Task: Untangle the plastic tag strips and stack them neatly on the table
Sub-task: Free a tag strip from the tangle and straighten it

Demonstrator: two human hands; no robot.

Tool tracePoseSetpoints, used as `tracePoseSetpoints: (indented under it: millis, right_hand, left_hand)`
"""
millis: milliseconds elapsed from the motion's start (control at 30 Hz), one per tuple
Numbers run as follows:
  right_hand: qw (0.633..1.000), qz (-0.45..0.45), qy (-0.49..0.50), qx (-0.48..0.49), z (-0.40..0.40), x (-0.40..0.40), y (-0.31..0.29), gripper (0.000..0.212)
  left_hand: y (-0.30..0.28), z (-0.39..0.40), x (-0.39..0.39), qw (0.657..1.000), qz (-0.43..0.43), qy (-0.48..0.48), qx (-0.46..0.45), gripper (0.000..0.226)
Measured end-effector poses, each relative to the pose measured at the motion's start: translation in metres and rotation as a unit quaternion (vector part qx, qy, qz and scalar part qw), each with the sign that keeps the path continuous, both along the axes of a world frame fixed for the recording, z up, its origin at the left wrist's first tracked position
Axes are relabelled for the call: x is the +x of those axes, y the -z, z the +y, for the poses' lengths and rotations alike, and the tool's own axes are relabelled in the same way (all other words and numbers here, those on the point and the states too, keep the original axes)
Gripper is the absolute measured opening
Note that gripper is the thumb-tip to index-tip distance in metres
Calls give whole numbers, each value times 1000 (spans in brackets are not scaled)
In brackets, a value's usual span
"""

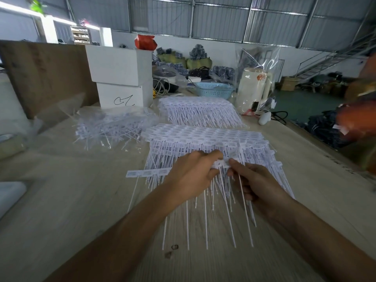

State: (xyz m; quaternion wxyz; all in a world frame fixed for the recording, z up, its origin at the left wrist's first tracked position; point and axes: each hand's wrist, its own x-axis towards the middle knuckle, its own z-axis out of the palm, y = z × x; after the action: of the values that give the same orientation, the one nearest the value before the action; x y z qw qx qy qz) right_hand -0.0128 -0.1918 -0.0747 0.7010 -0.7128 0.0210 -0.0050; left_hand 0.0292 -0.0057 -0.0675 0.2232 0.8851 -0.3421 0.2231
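My left hand (191,176) and my right hand (256,186) both pinch one white plastic tag strip (150,173) by its header band. Its left end sticks out past my left hand and its thin tails hang down over the wooden table (81,210). The strip is held just above the front edge of a neat stack of tag strips (203,137). A second neat stack (199,109) lies behind it. A tangled heap of strips (109,127) lies partly in clear plastic at the left.
Two stacked white boxes (120,78) stand at the back left. A light blue basket (213,90), a cream kettle (254,88) in a clear bag and a white plug (264,118) are at the back right. A brown board (46,76) leans at the left.
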Motion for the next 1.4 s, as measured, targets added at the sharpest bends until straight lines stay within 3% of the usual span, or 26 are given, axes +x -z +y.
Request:
tracePoseSetpoints:
  millis: [333,533,667,1033,1133,1400]
  right_hand:
    - [998,-34,-32,39,-3,-3,0,29]
    - [997,-78,-24,-14,0,-6,0,30]
    - [998,-65,-21,-8,0,-6,-1,39]
    - [995,2,-76,59,5,-6,-4,41]
    - [993,14,-97,71,5,-6,-2,40]
    - [996,0,-89,29,3,-6,-2,38]
  left_hand:
    - [-6,8,6,989,70,113,-59,8]
    - [-4,8,13,966,157,149,-140,13]
    - [-1,9,13,966,132,141,-171,16]
    - [-2,5,9,985,48,119,-114,19]
    - [-3,4,10,985,59,126,-101,29]
    - [-3,11,14,980,84,119,-135,23]
